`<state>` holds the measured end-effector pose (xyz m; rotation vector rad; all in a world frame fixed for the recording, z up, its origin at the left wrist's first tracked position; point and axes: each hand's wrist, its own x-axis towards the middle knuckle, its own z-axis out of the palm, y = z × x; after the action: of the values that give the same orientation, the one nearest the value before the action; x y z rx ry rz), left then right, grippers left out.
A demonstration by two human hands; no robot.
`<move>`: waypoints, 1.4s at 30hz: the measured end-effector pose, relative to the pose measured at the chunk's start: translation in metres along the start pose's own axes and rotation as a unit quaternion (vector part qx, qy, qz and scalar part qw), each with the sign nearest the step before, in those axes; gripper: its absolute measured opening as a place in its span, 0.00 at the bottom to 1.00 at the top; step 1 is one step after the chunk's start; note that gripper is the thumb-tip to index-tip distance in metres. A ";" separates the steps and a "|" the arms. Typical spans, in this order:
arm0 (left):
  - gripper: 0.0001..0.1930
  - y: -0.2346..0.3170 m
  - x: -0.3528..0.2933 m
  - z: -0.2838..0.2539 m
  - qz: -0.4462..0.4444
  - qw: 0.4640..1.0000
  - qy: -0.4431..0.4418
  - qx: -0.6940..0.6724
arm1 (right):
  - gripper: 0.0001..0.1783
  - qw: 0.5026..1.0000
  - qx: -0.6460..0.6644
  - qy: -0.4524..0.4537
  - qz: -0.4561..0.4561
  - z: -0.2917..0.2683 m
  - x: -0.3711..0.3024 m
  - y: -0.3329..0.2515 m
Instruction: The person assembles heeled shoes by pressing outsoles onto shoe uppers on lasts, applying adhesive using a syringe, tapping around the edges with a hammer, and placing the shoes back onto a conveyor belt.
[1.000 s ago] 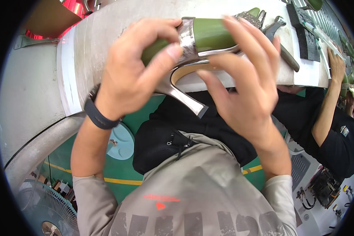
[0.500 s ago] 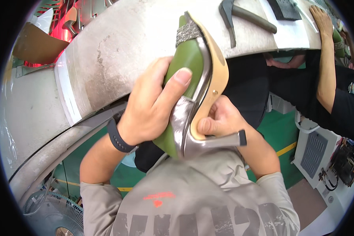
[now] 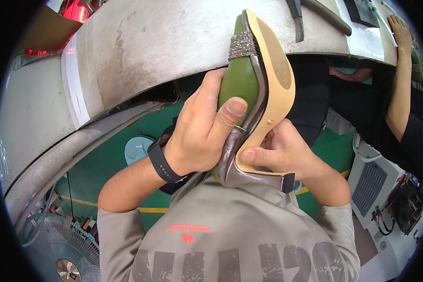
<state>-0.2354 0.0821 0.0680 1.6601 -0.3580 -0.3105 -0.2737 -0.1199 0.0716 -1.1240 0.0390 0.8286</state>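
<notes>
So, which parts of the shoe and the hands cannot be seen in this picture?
Head view only:
- Inside of the green high-heeled shoe: turned away, only the tan sole shows.
- Left hand fingertips: behind the shoe; only the thumb shows.
- Right hand fingers: curled under the sole.
- Tools on the workbench: cut by the top edge.

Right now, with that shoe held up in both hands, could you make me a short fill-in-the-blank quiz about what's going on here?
1. Both hands hold a high-heeled shoe whose upper is ____ in colour.
2. The shoe is turned so its tan ____ faces the camera.
3. On the left hand's wrist sits a dark ____.
4. The right hand grips the shoe near its ____, not its toe.

Missing words: green; sole; watch; heel
</notes>
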 end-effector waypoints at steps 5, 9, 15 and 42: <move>0.33 0.008 0.001 0.000 -0.006 0.998 0.005 0.056 | 0.23 1.000 0.009 0.011 -0.016 0.003 0.001 0.003; 0.33 0.009 0.001 0.002 -0.022 0.997 0.014 0.072 | 0.23 0.999 0.040 0.024 -0.024 0.006 0.002 -0.001; 0.33 0.008 0.008 0.002 -0.019 0.996 0.025 0.084 | 0.23 0.991 0.069 0.079 -0.085 0.011 0.007 0.014; 0.61 0.029 0.013 -0.024 -0.049 0.985 -0.148 0.068 | 0.26 0.993 0.087 0.019 -0.075 -0.006 0.000 0.004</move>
<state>-0.2155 0.0958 0.0998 1.7709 -0.5307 -0.6223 -0.2739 -0.1246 0.0658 -0.9651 0.0563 0.6578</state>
